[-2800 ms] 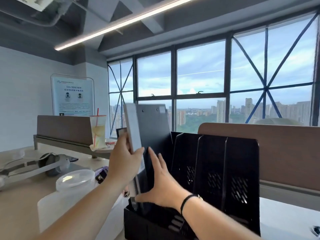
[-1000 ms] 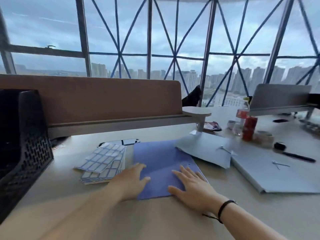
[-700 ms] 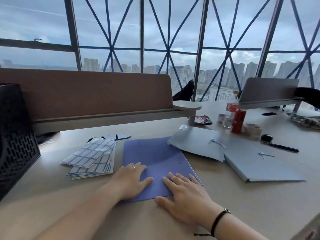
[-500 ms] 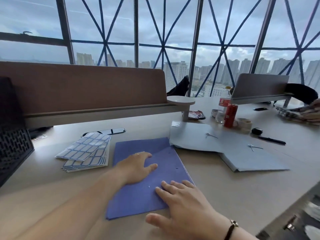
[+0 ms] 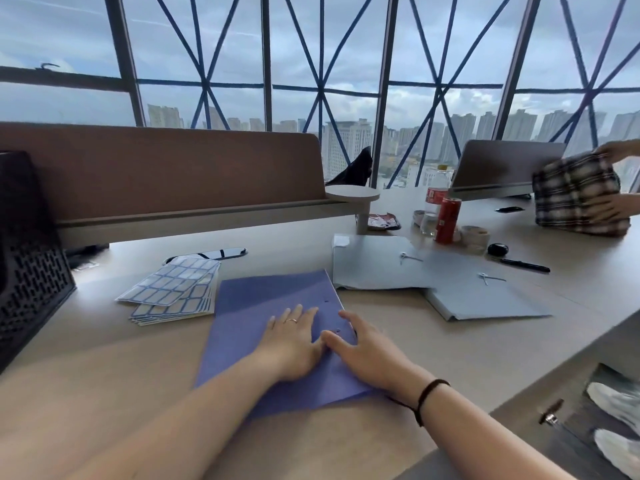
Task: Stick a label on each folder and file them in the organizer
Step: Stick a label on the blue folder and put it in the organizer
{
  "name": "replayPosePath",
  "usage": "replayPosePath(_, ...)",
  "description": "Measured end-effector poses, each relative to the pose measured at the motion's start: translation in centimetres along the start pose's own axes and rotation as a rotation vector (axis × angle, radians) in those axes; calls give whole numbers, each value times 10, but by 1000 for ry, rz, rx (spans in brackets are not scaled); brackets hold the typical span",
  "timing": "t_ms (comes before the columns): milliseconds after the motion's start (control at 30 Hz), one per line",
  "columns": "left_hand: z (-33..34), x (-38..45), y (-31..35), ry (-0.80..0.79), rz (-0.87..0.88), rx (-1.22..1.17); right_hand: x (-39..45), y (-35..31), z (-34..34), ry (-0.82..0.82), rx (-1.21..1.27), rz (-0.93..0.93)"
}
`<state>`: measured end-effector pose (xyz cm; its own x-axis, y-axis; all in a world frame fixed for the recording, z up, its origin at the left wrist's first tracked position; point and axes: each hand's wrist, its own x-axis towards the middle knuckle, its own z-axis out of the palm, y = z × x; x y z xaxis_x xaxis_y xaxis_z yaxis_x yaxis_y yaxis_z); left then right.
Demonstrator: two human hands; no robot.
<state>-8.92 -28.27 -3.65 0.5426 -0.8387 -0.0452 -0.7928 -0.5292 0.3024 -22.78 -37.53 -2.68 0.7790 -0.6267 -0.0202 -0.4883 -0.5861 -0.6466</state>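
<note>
Hands (image 5: 294, 341) flat on smooth rectangular purple folder (image 5: 249, 306)

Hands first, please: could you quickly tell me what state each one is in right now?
Left hand: open, fingers straight, resting flat on the blue folder.
Right hand: open, fingers extended, pressing on the same folder.

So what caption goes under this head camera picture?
Both hands, left and right, rest flat on the blue folder beside label sheets.
</note>
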Motion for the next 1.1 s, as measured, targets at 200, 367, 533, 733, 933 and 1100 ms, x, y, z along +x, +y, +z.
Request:
replayPosePath(200,1,-31,8,44,2,-140,-4,-12,-8,113,803,205)
replayPosePath(367,-6,-54,14,91,-47,-309,-31,-22,-19,-41,1356,255)
replayPosePath(533,-52,-72,31,158,-85,-696,-37,-43,-11,-2,1705,152)
replayPosePath(733,-127,-111,40,226,-34,-1240,-47,-106,-8,-107,1393,-329)
replayPosePath(933,-171,-154,-7,330,-109,-1543,-48,-173,24,-131,1048,-550)
replayPosePath(1100,-195,-201,-68,463,-162,-1447,-50,-199,78,-219,722,-530)
